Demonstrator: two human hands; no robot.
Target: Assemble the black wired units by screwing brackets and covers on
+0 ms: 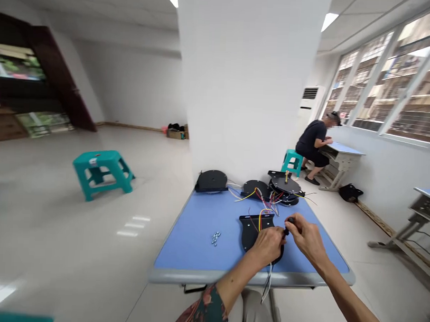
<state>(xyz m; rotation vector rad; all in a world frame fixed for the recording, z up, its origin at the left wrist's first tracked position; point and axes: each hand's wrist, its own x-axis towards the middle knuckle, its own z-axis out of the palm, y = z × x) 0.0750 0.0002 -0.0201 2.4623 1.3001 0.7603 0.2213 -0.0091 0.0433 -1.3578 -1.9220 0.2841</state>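
My right hand (pixel 307 236) is closed, its fingers pinching a small black knob-like piece (pixel 290 220) whose exact kind I cannot make out. Close beside it, my left hand (pixel 269 245) has its fingers curled together over a black round plate with a straight flange (pixel 249 232). What those left fingers grip is hidden, though dark material shows between the two hands. Yellow and red wires (pixel 261 217) rise from the plate, and a white wire (pixel 270 277) hangs over the table's front edge. Left of the plate lies a small pile of screws (pixel 215 237).
More black round assemblies stand along the back of the blue table (pixel 193 236): one at left (pixel 212 181), one mid (pixel 254 189), a stack at right (pixel 286 185). A white pillar (pixel 246 86) rises behind. A green stool (pixel 102 168) stands left; a person (pixel 313 139) sits at another desk.
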